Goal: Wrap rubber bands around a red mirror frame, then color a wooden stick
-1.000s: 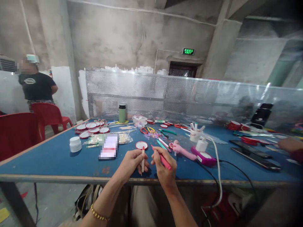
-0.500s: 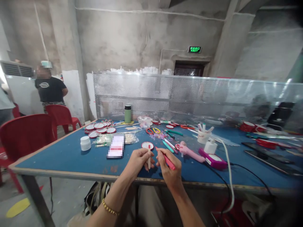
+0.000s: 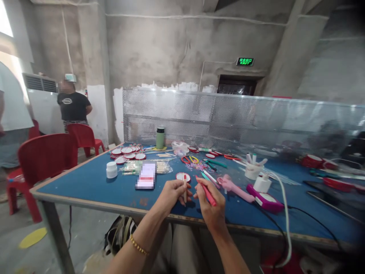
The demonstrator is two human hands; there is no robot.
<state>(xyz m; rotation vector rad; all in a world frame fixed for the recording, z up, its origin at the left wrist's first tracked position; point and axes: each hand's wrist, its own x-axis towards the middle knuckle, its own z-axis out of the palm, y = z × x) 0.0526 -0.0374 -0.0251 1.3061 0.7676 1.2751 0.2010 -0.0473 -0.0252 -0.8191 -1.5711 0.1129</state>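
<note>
My left hand (image 3: 172, 192) is closed on a flat pale wooden stick (image 3: 185, 195) with a red tip, held upright near the front edge. My right hand (image 3: 211, 199) grips a red marker pen (image 3: 209, 193), its point turned toward the stick but apart from it. Right behind the stick shows a small white disc with a red rim (image 3: 180, 176); whether it is joined to the stick I cannot tell. A phone (image 3: 146, 176) with a lit screen lies to the left, partly over a clear bag of wooden sticks (image 3: 164, 166).
Red-rimmed discs (image 3: 128, 150) are heaped at the back left, near a green bottle (image 3: 160, 138) and a white jar (image 3: 111, 170). Scissors (image 3: 189, 160), a pink glue gun (image 3: 235, 188), a pen cup (image 3: 253, 170) and a purple device (image 3: 266, 198) with cables stand right. A person (image 3: 74, 104) is beyond.
The view has turned a little to the left, so everything sits further right. Both hands keep their hold on the stick and the marker pen, with little other movement.
</note>
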